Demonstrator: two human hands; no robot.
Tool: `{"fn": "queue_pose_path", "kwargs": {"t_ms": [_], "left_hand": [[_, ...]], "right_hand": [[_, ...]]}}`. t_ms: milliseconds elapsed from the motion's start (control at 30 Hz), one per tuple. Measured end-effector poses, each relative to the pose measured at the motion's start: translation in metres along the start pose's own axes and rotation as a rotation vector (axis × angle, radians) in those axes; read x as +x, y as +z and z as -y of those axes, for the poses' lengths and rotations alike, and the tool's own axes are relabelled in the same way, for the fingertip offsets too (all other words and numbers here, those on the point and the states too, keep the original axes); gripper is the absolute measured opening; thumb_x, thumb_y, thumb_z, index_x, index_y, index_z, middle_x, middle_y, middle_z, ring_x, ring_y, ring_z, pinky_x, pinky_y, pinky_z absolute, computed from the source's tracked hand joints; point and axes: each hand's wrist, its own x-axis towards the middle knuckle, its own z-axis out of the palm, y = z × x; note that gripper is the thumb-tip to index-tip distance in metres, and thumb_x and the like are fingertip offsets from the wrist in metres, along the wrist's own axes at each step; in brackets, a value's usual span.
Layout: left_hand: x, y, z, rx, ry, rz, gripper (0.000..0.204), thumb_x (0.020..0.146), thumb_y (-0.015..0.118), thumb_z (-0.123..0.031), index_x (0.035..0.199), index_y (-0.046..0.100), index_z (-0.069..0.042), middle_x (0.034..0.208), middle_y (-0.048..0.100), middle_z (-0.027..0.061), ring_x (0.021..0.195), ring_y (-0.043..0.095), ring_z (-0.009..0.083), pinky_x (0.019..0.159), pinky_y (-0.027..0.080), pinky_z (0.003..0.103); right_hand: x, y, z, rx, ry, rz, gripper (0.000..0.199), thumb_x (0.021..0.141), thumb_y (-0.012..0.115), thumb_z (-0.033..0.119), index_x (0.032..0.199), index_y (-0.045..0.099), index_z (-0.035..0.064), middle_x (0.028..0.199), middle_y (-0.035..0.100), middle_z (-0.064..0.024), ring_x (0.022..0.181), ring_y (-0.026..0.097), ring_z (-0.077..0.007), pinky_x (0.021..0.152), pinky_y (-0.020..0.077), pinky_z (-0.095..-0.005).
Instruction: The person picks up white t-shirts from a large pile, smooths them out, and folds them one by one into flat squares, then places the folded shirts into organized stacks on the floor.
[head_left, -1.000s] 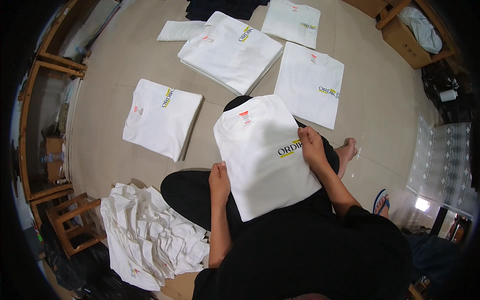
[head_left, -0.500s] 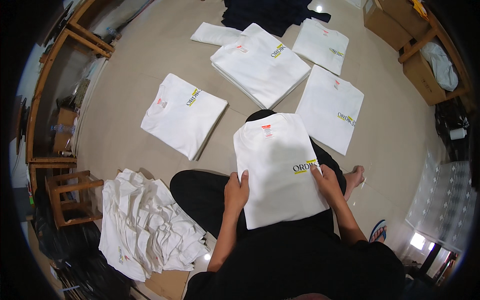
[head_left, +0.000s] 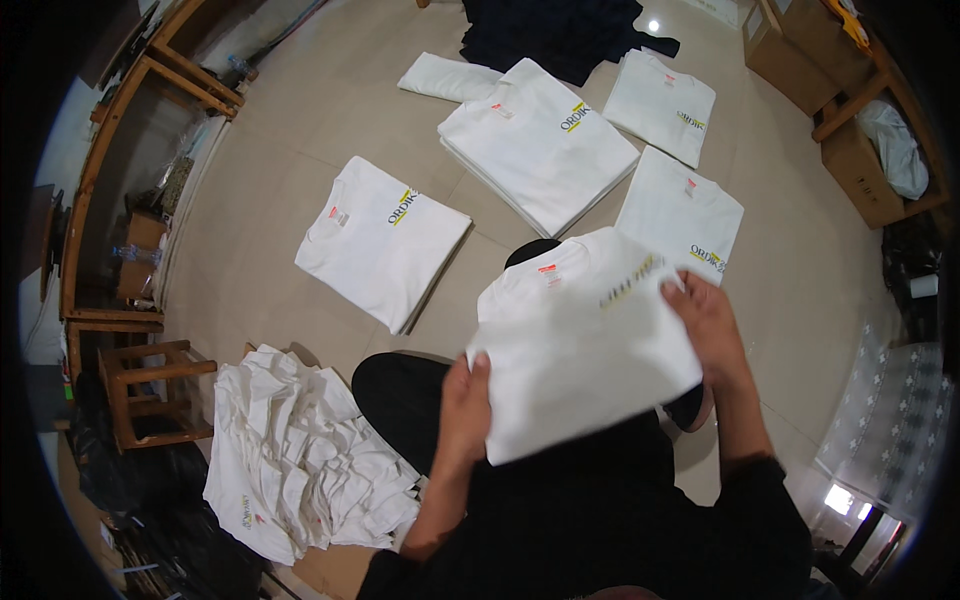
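Note:
I hold a folded white T-shirt (head_left: 575, 345) above my lap, blurred with motion. My left hand (head_left: 464, 405) grips its lower left edge, thumb on top. Along its right edge, my right hand (head_left: 703, 325) grips with fingers spread over the cloth. A red neck label and a dark-and-yellow chest print show on the shirt. My legs in black trousers (head_left: 400, 400) lie under it on the floor.
Folded white shirts lie on the tiled floor: one pile at left (head_left: 383, 240), a thick stack ahead (head_left: 540, 145), singles at right (head_left: 680, 215) and far right (head_left: 660, 105). A heap of unfolded white shirts (head_left: 300, 460) sits at my left. Dark cloth (head_left: 560, 35), wooden stool (head_left: 150, 395), cardboard boxes (head_left: 850, 150).
The folded shirt has come up off my lap and swung to the right, now tilted and blurred. Both hands have kept their grip on its edges.

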Motion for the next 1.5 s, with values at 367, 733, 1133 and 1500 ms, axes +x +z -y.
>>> {"fn": "queue_pose_path", "kwargs": {"t_ms": [367,733,1133,1500], "left_hand": [[0.183,0.026,-0.186,-0.101,0.461,-0.016,0.034,0.109,0.060,-0.026,0.122,0.057,0.006,0.111,0.073,0.0161,0.090,0.073,0.0181,0.082,0.060,0.032],[0.331,0.095,-0.029,-0.025,0.113,0.020,0.029,0.110,0.059,-0.021,0.126,0.057,0.004,0.109,0.070,0.0126,0.087,0.068,0.0166,0.073,0.058,0.032],[0.305,0.098,-0.011,0.105,-0.003,0.146,0.032,0.103,0.073,-0.028,0.109,0.064,0.002,0.095,0.072,0.0088,0.076,0.068,0.0123,0.066,0.057,0.027],[0.433,0.052,-0.086,0.207,0.276,-0.296,0.049,0.103,0.067,-0.045,0.100,0.062,0.003,0.095,0.069,0.0150,0.085,0.068,0.0210,0.077,0.056,0.036]], "right_hand": [[0.271,0.040,0.166,-0.199,-0.330,0.460,0.038,0.103,0.071,0.028,0.126,0.067,-0.0023,0.110,0.074,-0.0053,0.091,0.071,-0.0092,0.082,0.0585,-0.0267],[0.429,-0.065,0.029,-0.654,-0.087,0.214,0.040,0.102,0.070,0.034,0.123,0.070,0.0002,0.109,0.074,-0.0063,0.095,0.064,-0.0136,0.088,0.0516,-0.0297],[0.409,-0.087,-0.008,-0.493,-0.397,-0.006,0.039,0.098,0.075,0.037,0.102,0.071,-0.0020,0.082,0.068,-0.0034,0.073,0.058,-0.0116,0.068,0.0482,-0.0301],[0.370,-0.021,-0.038,-1.076,-0.913,-0.416,0.054,0.098,0.072,0.034,0.140,0.057,0.0040,0.141,0.060,-0.0208,0.131,0.056,-0.0364,0.111,0.0441,-0.0475]]}}
